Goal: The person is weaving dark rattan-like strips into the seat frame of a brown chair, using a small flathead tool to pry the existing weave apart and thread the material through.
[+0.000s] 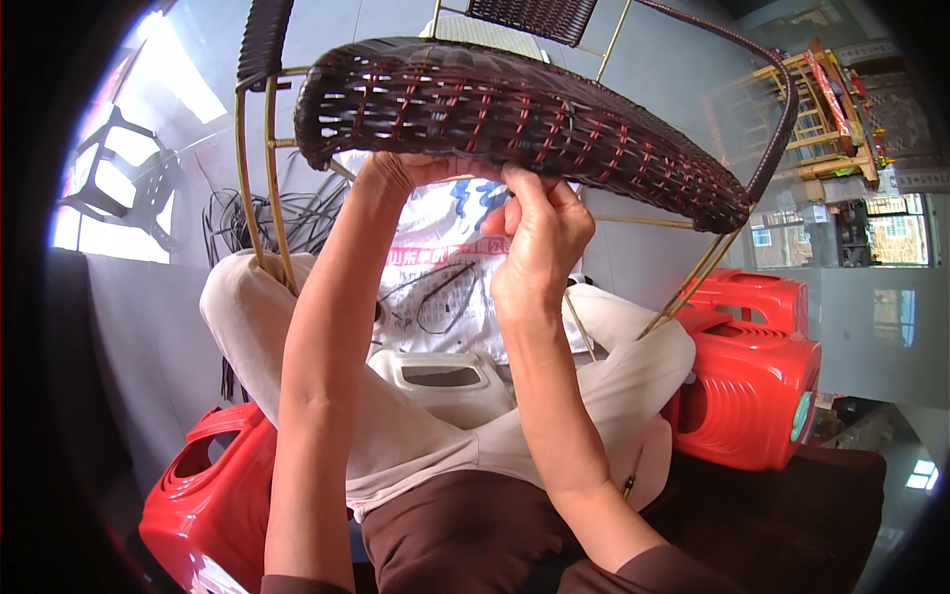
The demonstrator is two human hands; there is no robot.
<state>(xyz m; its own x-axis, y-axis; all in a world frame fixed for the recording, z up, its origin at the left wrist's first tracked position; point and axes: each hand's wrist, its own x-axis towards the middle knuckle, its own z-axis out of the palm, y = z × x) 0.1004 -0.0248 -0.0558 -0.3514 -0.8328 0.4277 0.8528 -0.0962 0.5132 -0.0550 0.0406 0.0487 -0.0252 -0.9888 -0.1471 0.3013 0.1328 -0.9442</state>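
A wicker chair (515, 114) of dark brown and red woven strands on a gold-coloured metal frame stands tilted before me, its legs between my knees. My left hand (421, 168) reaches under the lower edge of the woven panel and grips it there; most of its fingers are hidden behind the weave. Just right of it, my right hand (542, 213) is closed, thumb and forefinger pinched against the same edge, the other fingers curled in. Whatever lies in that pinch is too small to make out.
A printed white sack (440, 297) lies beneath the chair, with loose black strands (237, 228) to its left. A pale stool (435, 396) is between my legs. Red plastic stools (747, 386) stand at right, another red stool (213, 495) at lower left. A dark stool (124, 183) lies farther left.
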